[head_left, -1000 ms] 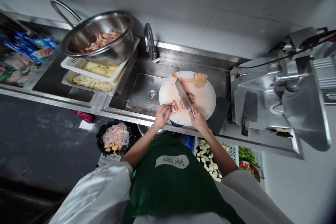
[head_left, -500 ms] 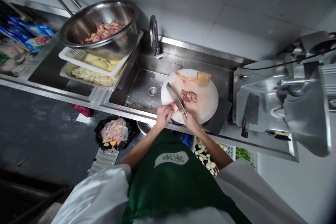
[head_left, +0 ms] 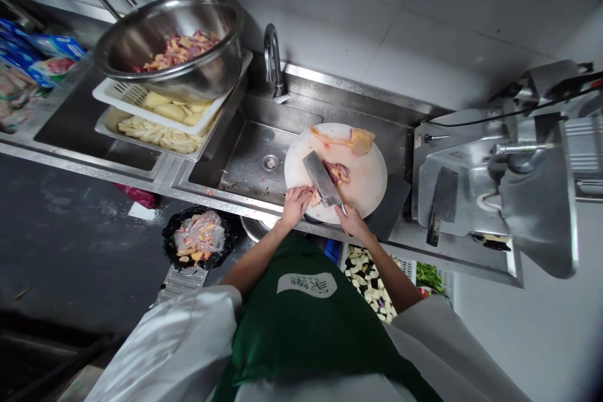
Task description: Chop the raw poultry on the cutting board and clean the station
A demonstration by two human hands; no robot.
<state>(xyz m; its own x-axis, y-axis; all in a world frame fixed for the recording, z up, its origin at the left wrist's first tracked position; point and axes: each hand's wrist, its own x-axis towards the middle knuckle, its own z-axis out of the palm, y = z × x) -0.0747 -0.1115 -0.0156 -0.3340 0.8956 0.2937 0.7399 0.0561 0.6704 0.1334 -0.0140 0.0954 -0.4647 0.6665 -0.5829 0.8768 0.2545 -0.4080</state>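
A round white cutting board (head_left: 367, 182) rests over the right side of a steel sink. My right hand (head_left: 351, 221) grips a cleaver (head_left: 321, 178) whose broad blade lies tilted over the board's near part. My left hand (head_left: 296, 203) is closed on a small piece of raw meat (head_left: 315, 196) at the board's near edge, just left of the blade. A dark cut chunk (head_left: 337, 172) lies beside the blade. A larger pale poultry piece (head_left: 351, 138) sits at the board's far edge.
A steel bowl of cut meat (head_left: 174, 50) sits on stacked trays of pale sliced vegetables (head_left: 155, 125) at left. A tap (head_left: 272, 61) stands behind the sink basin (head_left: 249, 160). A metal slicing machine (head_left: 509, 169) fills the right. Below are a black bin (head_left: 198, 242) and crates of chopped vegetables (head_left: 372, 273).
The cleaver blade has shifted over the board, from across the meat to tilted flatter beside it. My left hand stays on the piece at the near edge. The view drifted slightly.
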